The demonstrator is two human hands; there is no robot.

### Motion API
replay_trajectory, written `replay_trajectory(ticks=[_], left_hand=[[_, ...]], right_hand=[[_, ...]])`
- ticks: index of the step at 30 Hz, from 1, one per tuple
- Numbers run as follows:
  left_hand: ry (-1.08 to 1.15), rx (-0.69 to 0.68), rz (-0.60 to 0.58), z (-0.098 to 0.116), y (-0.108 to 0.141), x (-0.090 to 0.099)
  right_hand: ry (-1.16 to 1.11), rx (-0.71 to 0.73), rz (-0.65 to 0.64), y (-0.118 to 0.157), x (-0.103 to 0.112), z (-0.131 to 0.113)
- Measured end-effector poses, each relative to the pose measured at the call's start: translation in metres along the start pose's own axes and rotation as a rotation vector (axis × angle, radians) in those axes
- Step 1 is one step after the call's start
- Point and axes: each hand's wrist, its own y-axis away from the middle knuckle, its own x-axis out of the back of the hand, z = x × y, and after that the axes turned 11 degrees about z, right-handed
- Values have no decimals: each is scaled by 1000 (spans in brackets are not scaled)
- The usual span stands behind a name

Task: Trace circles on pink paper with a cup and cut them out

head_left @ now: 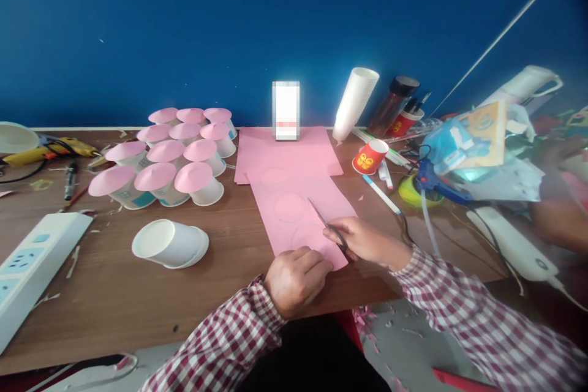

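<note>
A sheet of pink paper [266, 220] with several drawn circles lies on the table in front of me. My left hand [298, 278] is closed over its near edge, fingers curled; the thumb is hidden. My right hand [367, 242] grips scissors [324, 218] by their dark handles at the sheet's right side. Their blades point up and left, over the paper beside the circles. Behind, more pink paper [289, 153] lies flat, overlapped by the marked sheet.
To the left stand several upturned paper cups with pink cone tops [193, 179]. Nearer lies a white paper cup [184, 245], beside a power strip [41, 257]. A red cup [370, 156], stacked cups [356, 101], a marker [381, 194] and a glue gun [436, 180] are at right.
</note>
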Motion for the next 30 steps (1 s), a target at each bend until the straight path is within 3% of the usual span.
replay_trajectory(ticks=[30], left_hand=[[-14, -8, -9, 2, -3, 3]], right_hand=[[73, -4, 6, 1, 1, -2]])
